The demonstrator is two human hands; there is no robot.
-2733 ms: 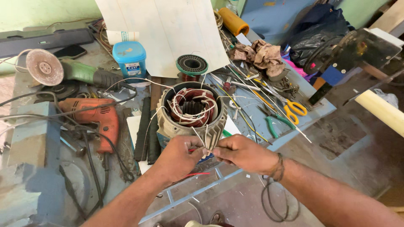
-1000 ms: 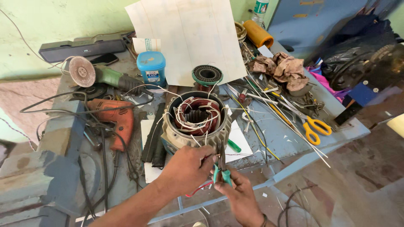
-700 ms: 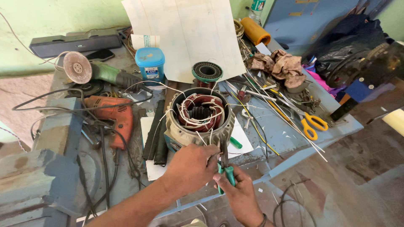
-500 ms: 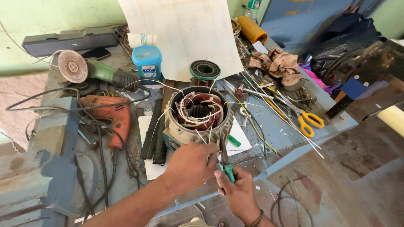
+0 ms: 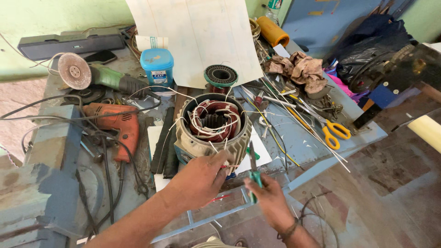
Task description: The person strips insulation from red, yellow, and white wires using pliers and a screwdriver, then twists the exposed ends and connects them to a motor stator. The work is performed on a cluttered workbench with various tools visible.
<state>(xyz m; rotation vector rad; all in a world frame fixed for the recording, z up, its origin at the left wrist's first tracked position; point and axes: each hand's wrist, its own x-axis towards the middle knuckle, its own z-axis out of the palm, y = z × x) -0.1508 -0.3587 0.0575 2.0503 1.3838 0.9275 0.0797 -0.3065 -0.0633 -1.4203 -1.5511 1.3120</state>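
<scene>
The motor stator (image 5: pixel 212 133) stands upright on the table (image 5: pixel 312 147), its copper windings and white lead wires facing us. Our left hand (image 5: pixel 200 177) presses against its near rim and pinches what seems to be a thin red wire (image 5: pixel 228 166), though the grip is partly hidden. Just right of the stator, our right hand (image 5: pixel 268 197) is clenched around green-handled pliers (image 5: pixel 252 172), tips pointing up. Left of the stator lie an orange drill (image 5: pixel 117 128) and a green angle grinder (image 5: pixel 94 76); behind it sits a blue tub (image 5: pixel 157 68); yellow scissors (image 5: pixel 333 133) lie well to its right.
</scene>
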